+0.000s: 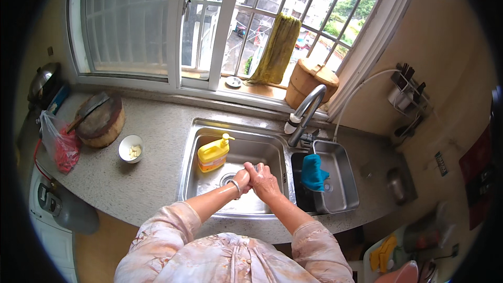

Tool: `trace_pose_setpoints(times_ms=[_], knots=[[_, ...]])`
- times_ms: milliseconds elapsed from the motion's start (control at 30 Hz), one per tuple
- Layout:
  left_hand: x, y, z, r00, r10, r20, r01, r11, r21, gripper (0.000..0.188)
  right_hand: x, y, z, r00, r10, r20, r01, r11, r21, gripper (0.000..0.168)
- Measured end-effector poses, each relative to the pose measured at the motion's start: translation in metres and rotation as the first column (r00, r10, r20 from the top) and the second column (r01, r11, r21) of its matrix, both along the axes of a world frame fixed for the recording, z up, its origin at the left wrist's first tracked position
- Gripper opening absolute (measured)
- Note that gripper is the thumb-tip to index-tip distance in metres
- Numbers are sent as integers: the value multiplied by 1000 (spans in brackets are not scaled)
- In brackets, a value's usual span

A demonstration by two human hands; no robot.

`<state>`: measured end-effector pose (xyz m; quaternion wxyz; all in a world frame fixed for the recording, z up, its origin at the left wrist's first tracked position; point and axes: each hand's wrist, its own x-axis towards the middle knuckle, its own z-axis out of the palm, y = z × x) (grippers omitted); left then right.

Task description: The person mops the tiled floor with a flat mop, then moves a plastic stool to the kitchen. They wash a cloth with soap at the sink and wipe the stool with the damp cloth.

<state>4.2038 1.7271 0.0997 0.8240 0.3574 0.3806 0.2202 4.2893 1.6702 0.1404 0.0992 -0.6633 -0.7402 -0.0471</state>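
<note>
Over the larger basin of a stainless steel sink (188, 157), my left hand (242, 179) and my right hand (262, 179) are pressed together, wet and shiny. The right hand wraps over the left, whose wrist bears a silver-coloured bangle (236, 189). No object shows between them, though the inner fingers are hidden. A yellow pump bottle (213, 155) stands in the basin to their left, beyond the drain strainer (228, 179). The curved faucet (310, 106) rises behind the sink at the right. A blue cloth (313, 173) hangs over the edge of the small metal basin (346, 188).
On the counter at left are a white bowl (125, 141) of peeled garlic cloves, a round wooden chopping block (112, 127) carrying a cleaver (92, 108), and a plastic bag (65, 147). A wooden bucket (304, 86) and a hanging yellow-green cloth (279, 47) are by the barred window.
</note>
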Motion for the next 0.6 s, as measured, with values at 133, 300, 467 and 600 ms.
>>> trace_pose_setpoints(times_ms=[133, 300, 467, 600], knots=[[-3, 16, -24, 889, 222, -400, 255, 485, 836, 38, -3, 11, -17, 984, -172, -37, 169, 982, -83, 27], [1, 23, -40, 818, 398, -416, 338, 253, 906, 40, -15, 12, -22, 866, -420, -271, 341, 893, -295, 22], [-17, 42, -48, 913, 290, -287, 378, -338, 862, 35, -25, 14, -61, 620, -515, -592, 347, 857, -382, 24], [-16, 34, -36, 896, 188, -403, 445, -402, 801, 37, -35, -9, -61, 467, -403, -788, 369, 898, -240, 20]])
